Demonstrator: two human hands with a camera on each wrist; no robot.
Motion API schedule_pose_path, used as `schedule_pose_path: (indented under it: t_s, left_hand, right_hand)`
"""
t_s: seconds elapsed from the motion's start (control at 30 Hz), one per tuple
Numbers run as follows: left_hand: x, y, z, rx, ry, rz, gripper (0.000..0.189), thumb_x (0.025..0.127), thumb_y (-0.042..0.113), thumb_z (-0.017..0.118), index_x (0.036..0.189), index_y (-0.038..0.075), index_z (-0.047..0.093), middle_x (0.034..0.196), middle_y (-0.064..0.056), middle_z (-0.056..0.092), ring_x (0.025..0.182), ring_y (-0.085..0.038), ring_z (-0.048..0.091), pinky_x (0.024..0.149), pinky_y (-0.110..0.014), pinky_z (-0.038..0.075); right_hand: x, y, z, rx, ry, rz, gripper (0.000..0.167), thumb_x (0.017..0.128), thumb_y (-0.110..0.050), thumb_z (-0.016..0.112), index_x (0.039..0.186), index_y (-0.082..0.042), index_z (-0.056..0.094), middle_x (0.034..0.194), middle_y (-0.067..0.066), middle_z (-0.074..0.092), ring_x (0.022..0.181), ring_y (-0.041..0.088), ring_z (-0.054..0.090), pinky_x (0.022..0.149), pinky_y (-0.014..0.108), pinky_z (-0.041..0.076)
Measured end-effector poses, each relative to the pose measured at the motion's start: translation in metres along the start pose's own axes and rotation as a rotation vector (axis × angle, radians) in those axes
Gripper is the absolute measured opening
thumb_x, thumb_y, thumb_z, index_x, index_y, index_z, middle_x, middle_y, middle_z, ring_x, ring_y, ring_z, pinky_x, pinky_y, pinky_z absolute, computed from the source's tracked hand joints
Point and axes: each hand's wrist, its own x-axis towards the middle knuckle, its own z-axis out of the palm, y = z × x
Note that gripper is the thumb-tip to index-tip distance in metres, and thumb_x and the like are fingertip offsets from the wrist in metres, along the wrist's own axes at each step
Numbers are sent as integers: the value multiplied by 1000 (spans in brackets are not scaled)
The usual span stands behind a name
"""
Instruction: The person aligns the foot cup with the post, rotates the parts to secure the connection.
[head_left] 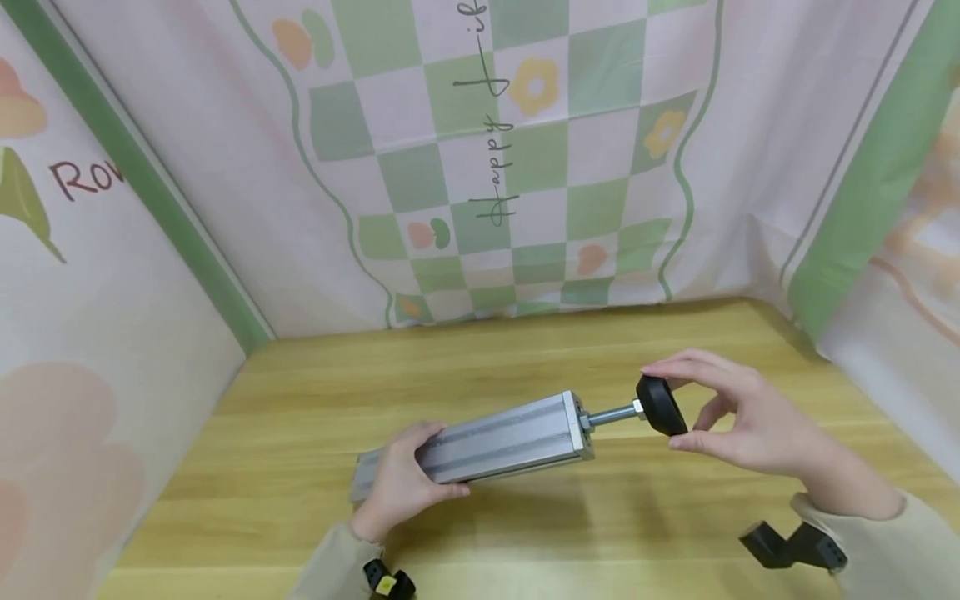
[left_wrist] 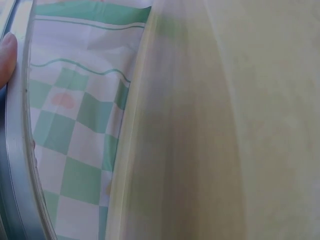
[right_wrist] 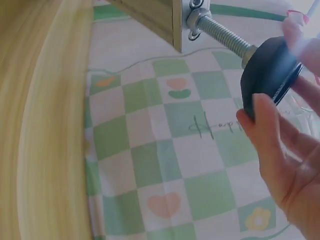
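Observation:
A silver aluminium profile (head_left: 502, 437) is held above the wooden table, tilted up toward the right. My left hand (head_left: 405, 479) grips it near its left end, thumb along the near side. From the end plate on its right side sticks a threaded rod (head_left: 613, 415) with hex nuts. A black levelling foot (head_left: 660, 406) sits at the rod's outer end. Thumb and fingers of my right hand (head_left: 742, 417) pinch the foot's rim. In the right wrist view the foot (right_wrist: 267, 72) and the rod (right_wrist: 225, 35) show closely. The left wrist view catches only the profile's edge (left_wrist: 22, 130) and one fingertip.
Under the hands lies a wooden table (head_left: 315, 392). A white curtain with a green checked print (head_left: 495, 167) hangs along its back edge, with more printed cloth at the left (head_left: 90, 333) and right (head_left: 892, 375). A black wrist mount (head_left: 795, 546) is on the right sleeve.

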Motion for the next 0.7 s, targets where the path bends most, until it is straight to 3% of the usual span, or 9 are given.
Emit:
schedule_pose_path:
  t_s: [0.07, 0.2, 0.3, 0.53, 0.7]
  left_hand:
    - [0, 0, 0, -2, 5, -4, 77, 48, 24, 95, 115, 0, 64, 112, -12, 66, 103, -27, 63, 88, -45, 50]
    - [1, 0, 1, -6, 11, -2, 77, 48, 23, 95, 115, -1, 64, 112, -12, 66, 103, -28, 63, 88, -45, 50]
    - [2, 0, 1, -13, 7, -6, 77, 49, 23, 94, 115, -1, 64, 113, -13, 66, 104, -29, 62, 89, -46, 50]
    - [3, 2, 3, -24, 29, -18, 77, 49, 23, 95, 115, -1, 64, 114, -14, 66, 106, -30, 61, 91, -47, 49]
    - [1, 1, 3, -9, 35, 18, 77, 48, 23, 95, 114, -1, 64, 113, -13, 66, 103, -29, 63, 89, -46, 50]
  right_hand:
    - [2, -5, 0, -16, 6, 97, 73, 59, 12, 81, 125, -6, 57, 113, -15, 56, 92, -4, 56, 49, 16, 48]
    - [3, -7, 2, 58, 4, 271, 64, 71, 6, 76, 126, -21, 56, 96, -15, 60, 77, 1, 59, 46, 21, 49]
    - [4, -6, 3, 112, 4, 357, 61, 76, 4, 73, 124, -30, 55, 95, -12, 62, 73, 4, 60, 46, 26, 51]
    - [21, -15, 2, 102, -14, 706, 34, 94, -22, 59, 119, 0, 53, 82, 8, 58, 59, 15, 63, 51, 33, 54]
    - [24, -15, 3, 71, -83, 838, 38, 99, -37, 47, 107, 0, 51, 64, 5, 54, 54, 19, 61, 51, 33, 53]
